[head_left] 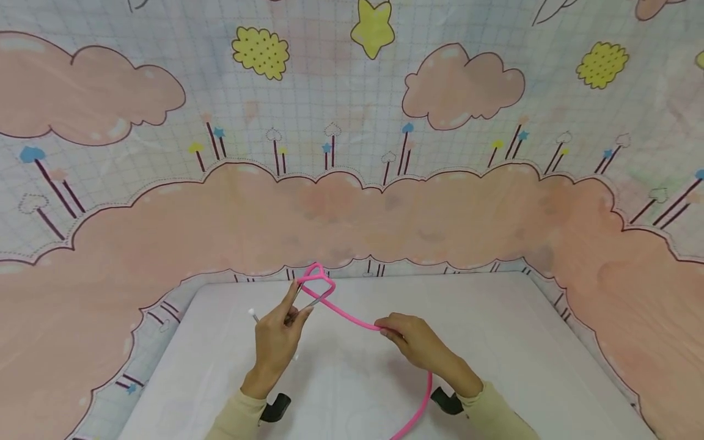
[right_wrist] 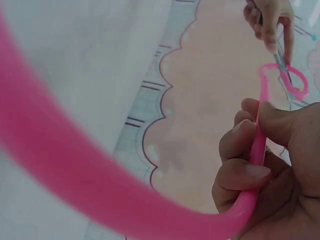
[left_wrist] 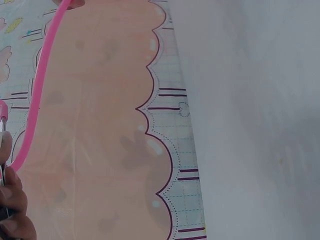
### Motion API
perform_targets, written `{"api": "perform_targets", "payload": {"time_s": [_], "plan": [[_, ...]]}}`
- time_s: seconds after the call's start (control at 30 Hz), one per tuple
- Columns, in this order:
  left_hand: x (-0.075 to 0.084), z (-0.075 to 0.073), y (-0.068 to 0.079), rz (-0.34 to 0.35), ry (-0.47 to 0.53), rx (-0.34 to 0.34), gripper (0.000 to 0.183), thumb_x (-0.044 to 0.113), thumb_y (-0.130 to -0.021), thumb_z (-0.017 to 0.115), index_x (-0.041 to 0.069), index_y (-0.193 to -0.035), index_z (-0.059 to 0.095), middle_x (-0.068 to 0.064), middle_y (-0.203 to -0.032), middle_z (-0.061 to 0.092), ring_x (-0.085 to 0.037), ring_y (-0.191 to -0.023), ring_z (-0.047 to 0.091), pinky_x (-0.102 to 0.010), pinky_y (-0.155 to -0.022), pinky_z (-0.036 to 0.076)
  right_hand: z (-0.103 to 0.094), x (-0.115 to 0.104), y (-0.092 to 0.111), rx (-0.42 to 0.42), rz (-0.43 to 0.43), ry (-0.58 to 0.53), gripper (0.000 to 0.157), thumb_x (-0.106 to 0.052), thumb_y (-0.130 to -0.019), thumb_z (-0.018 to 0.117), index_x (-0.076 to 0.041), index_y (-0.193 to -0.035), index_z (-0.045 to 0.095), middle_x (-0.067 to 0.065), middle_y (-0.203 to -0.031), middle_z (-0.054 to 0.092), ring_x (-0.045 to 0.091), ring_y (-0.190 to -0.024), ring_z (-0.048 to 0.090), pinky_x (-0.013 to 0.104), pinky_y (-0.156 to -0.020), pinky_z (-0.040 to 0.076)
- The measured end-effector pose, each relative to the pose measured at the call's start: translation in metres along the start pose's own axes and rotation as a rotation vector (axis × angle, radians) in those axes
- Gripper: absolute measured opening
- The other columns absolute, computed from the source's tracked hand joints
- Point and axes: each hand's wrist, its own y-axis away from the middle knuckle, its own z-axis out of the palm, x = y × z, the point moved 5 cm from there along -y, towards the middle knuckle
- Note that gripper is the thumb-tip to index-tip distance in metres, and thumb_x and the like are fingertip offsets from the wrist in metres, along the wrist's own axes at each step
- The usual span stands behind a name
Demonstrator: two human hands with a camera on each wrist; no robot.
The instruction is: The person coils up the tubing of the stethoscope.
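My left hand (head_left: 277, 345) holds a slim silver two-pronged tool (head_left: 316, 302), whose exact kind I cannot tell; its prongs spread apart past the fingertips. Around the prongs, the end of a glossy pink flexible tube (head_left: 349, 314) bends into a small loop. From there the tube slants down to my right hand (head_left: 420, 343), which grips it between thumb and curled fingers. Past that hand it hangs in a curve toward the front of the table. In the right wrist view the tube (right_wrist: 258, 145) runs through the right fingers, and the tool (right_wrist: 278, 54) reaches into the loop.
Both hands are over a white table (head_left: 341, 400). Behind and around it hangs a cloth (head_left: 467, 214) printed with clouds and stars. A white-tipped grey end (head_left: 253, 313) juts out behind the left hand. Black wrist mounts (head_left: 275, 408) sit under both sleeves.
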Motion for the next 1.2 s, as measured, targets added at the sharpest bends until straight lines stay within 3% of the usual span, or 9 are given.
{"api": "perform_targets", "payload": {"time_s": [0.23, 0.5, 0.9, 1.2], "plan": [[-0.003, 0.0, 0.0, -0.006, -0.027, -0.027, 0.069, 0.009, -0.074, 0.084, 0.007, -0.137, 0.057, 0.0, -0.059, 0.055, -0.005, -0.053, 0.041, -0.017, -0.049, 0.035, -0.005, 0.002, -0.002, -0.043, 0.08, -0.071, 0.02, -0.015, -0.098, 0.06, -0.013, -0.115, 0.069, -0.009, -0.088, 0.064, 0.003, -0.075, 0.05, 0.019, -0.067, 0.046], [-0.004, 0.003, 0.001, 0.0, -0.066, -0.034, 0.069, 0.01, -0.073, 0.085, 0.006, -0.136, 0.058, 0.001, -0.059, 0.056, -0.003, -0.053, 0.041, -0.018, -0.048, 0.034, -0.01, -0.005, 0.001, -0.027, 0.053, -0.137, 0.018, -0.023, -0.097, 0.063, -0.015, -0.112, 0.07, -0.009, -0.081, 0.059, 0.001, -0.068, 0.047, 0.018, -0.06, 0.043], [-0.002, 0.008, 0.005, 0.011, -0.104, -0.072, 0.07, 0.014, -0.074, 0.085, 0.009, -0.138, 0.057, 0.003, -0.058, 0.055, -0.002, -0.053, 0.041, -0.017, -0.048, 0.034, -0.019, -0.03, 0.002, 0.093, -0.162, -0.141, 0.013, -0.015, -0.092, 0.069, -0.015, -0.104, 0.072, -0.01, -0.073, 0.054, -0.005, -0.063, 0.04, 0.011, -0.053, 0.037], [0.004, 0.012, 0.008, 0.026, -0.133, -0.125, 0.066, 0.018, -0.075, 0.084, 0.011, -0.136, 0.06, 0.003, -0.061, 0.056, -0.004, -0.054, 0.042, -0.021, -0.049, 0.037, -0.03, -0.04, 0.0, 0.173, -0.25, -0.146, 0.015, -0.008, -0.089, 0.071, -0.014, -0.102, 0.073, -0.008, -0.071, 0.052, -0.004, -0.062, 0.039, 0.008, -0.052, 0.033]]}}
